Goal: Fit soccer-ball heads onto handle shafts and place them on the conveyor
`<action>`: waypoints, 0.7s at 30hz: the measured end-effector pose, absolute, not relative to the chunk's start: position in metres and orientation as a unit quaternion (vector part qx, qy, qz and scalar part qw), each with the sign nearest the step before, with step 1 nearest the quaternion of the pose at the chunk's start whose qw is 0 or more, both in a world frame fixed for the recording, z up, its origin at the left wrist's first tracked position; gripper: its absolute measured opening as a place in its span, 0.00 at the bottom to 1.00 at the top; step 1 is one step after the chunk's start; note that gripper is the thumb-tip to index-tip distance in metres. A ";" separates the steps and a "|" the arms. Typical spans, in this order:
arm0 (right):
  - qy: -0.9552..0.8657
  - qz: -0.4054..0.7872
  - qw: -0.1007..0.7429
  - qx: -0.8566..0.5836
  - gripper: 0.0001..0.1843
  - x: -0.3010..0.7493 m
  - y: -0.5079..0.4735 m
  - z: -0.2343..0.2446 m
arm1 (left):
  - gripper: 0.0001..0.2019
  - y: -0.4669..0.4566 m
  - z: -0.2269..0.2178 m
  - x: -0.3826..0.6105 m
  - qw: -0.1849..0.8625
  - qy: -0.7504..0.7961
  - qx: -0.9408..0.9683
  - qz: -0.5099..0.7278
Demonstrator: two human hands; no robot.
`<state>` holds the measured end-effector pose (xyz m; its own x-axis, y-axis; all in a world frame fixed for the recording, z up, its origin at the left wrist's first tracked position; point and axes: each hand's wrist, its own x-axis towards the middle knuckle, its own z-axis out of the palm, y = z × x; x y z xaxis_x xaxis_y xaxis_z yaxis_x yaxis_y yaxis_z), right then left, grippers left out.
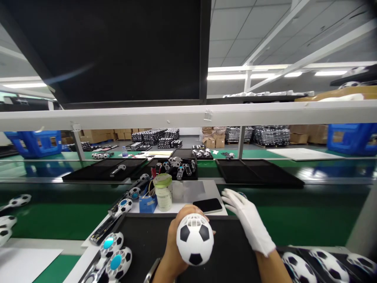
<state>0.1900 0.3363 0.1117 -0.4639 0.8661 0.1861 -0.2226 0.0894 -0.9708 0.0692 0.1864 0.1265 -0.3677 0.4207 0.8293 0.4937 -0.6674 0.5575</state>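
My bare left hand (172, 251) is wrapped round a white and black football-patterned shell (194, 239) with a slotted grille on top, held above a black tray (147, 239). My right hand (249, 220), in a white glove, reaches forward with fingers stretched out, its fingertips near a black phone (207, 204) and a partly hidden football part behind it. It holds nothing.
A lidded white jar (163, 192) and a small blue box (147, 203) stand behind the tray. Football-patterned handheld parts lie at the left (116, 259) and lower right (297, 267). Black trays (256, 171) sit on the green conveyor. A white rail (188, 116) crosses overhead.
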 end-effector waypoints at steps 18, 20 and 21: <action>-0.704 0.582 0.371 -0.170 0.29 0.156 0.237 0.118 | 0.06 0.176 0.120 0.059 0.003 -0.485 -0.530 -0.695; -0.705 0.589 0.358 -0.168 0.31 0.152 0.239 0.116 | 0.07 0.177 0.119 0.060 0.004 -0.485 -0.541 -0.687; -0.705 0.595 0.351 -0.163 0.28 0.151 0.242 0.116 | 0.08 0.177 0.119 0.061 0.009 -0.485 -0.549 -0.681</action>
